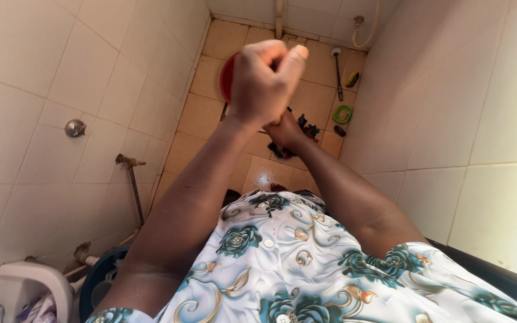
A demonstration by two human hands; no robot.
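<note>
My left hand [263, 84] is raised close to the camera and curled into a tight fist, thumb on top. Nothing shows inside it. Directly beneath it, my right hand [286, 131] is lower down and mostly covered by the left; its fingers cannot be made out. Just past the right hand, a dark bundle with red and green bits [306, 133] lies on the tan tiled floor [201, 113]. A red basin [227, 78] peeks out from behind the left fist. Both forearms stretch forward over my floral shirt [282, 263].
White tiled walls close in on both sides. A rusty tap [130, 162] and a metal knob [75, 127] stick out of the left wall. A blue bucket [100, 278] stands at lower left. A green ring [342, 113], a yellow brush [352, 78] and a stick [337, 72] lie near the right wall.
</note>
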